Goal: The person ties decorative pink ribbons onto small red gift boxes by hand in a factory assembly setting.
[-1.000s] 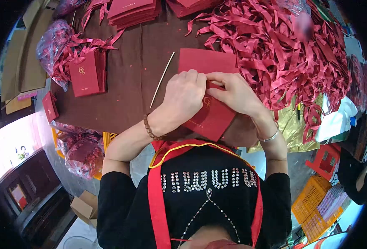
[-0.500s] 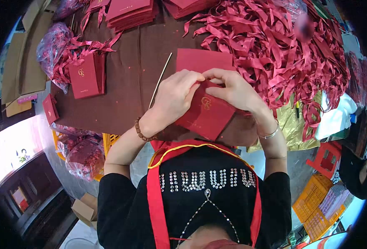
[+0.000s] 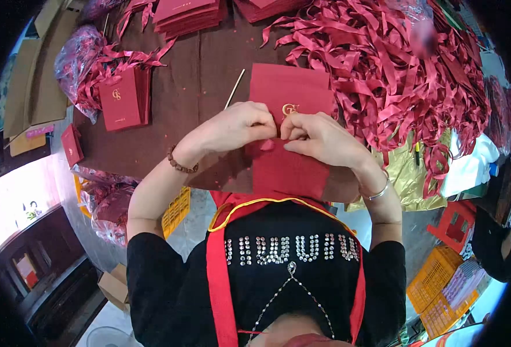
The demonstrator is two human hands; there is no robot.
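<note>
A plain red paper bag (image 3: 290,169) lies flat at the table's near edge, square to my body. My left hand (image 3: 245,126) is closed in a pinch at the bag's far edge, and a small bit of pink ribbon (image 3: 267,146) shows under its fingers. Close beside it, my right hand (image 3: 323,137) pinches the same edge with bent fingers. What exactly lies between the fingertips is hidden. Just beyond my hands rest more red bags (image 3: 290,78), one bearing a gold logo (image 3: 290,109) partly covered by my fingers. A thin pale stick (image 3: 235,88) lies beyond my left hand.
A large heap of red ribbons (image 3: 382,75) covers the table's right side. Stacked red bags (image 3: 189,17) stand at the back; others with ribbons (image 3: 120,101) lie left. Gold wrapping (image 3: 403,179) hangs at the right edge. Orange crates (image 3: 440,277) stand on the floor.
My hands have come nearer my body. The tilted, gold-marked bag face below them has given way to a plain, straight one, and a gold logo now shows beyond my fingers.
</note>
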